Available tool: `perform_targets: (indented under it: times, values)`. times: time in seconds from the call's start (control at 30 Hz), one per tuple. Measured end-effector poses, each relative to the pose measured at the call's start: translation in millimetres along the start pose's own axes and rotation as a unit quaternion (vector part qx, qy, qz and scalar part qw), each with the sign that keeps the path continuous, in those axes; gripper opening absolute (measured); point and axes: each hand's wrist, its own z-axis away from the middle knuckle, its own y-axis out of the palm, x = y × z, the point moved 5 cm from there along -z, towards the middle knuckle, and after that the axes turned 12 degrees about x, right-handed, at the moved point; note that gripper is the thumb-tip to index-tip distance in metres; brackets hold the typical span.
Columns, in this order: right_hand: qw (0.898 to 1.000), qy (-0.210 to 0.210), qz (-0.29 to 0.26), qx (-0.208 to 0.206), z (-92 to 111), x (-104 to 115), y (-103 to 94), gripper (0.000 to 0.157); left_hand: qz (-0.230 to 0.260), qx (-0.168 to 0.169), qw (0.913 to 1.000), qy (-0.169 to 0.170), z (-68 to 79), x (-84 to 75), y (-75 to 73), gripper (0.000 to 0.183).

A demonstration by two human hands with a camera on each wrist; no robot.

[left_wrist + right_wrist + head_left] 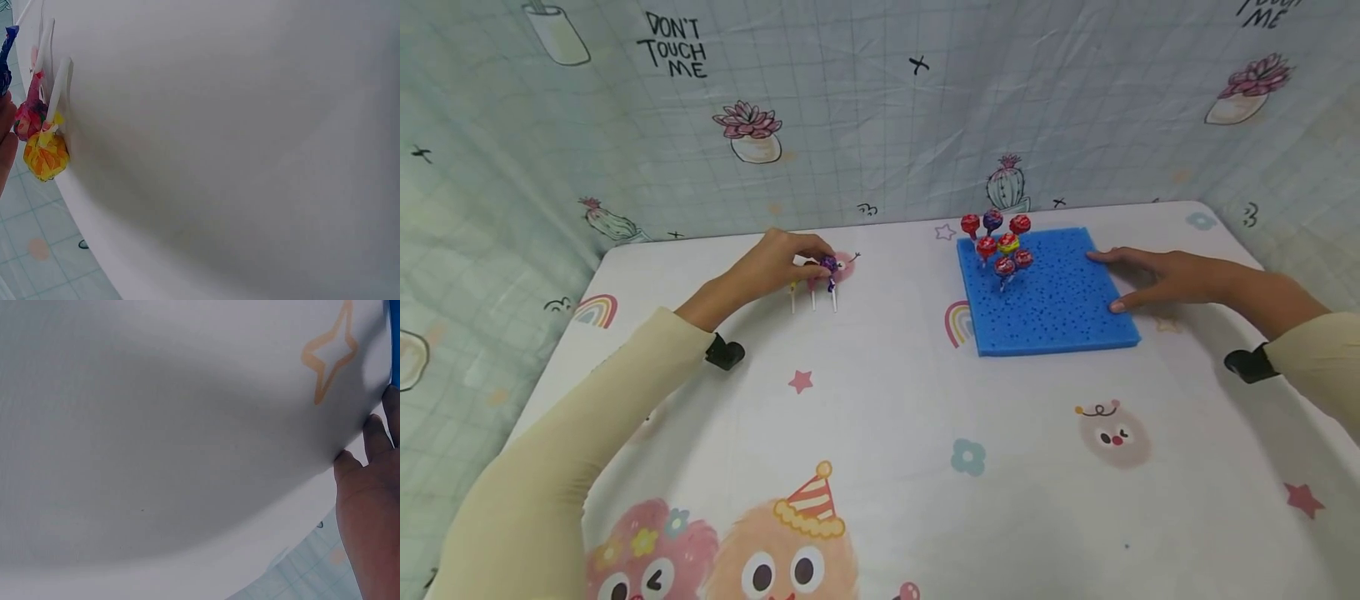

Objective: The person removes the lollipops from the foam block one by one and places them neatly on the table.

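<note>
My left hand [778, 265] pinches the wrapped head of a purple lollipop [829, 263] at the back left of the table; its white stick points toward me. Beside that lollipop lie a yellow-wrapped lollipop [46, 155] and a pink-red one [30, 119], both partly hidden by the hand in the head view. At the right, a blue foam board [1052, 308] dotted with small holes lies flat. Several lollipops [1004, 267], mostly red, stand in its back left part. My right hand [1180, 277] touches the board's right edge with thumb and fingers spread.
A white cloth [880, 433] printed with cartoon faces, stars and rainbows covers the table. Behind it hangs a pale grid-patterned curtain [850, 108] with cactus drawings. A dark wrist camera [726, 353] sits under the left sleeve, another [1252, 365] under the right.
</note>
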Motion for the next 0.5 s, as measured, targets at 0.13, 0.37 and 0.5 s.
perform_targets:
  times: [0.13,0.37,0.5]
  values:
    - [1.0,-0.001,-0.002,-0.001,-0.3,-0.4,0.8,0.095,0.007,0.008,0.9999,-0.002,0.5,1.2,0.4,0.028]
    - [1.0,-0.006,-0.007,-0.001,0.7,0.7,0.0,0.094,0.007,0.015,0.9999,-0.004,0.0,5.7,0.9,0.028]
    - [1.0,-0.011,-0.008,-0.001,2.1,1.6,-0.4,0.094,0.0,0.021,0.9998,0.003,-0.6,5.7,0.2,0.03]
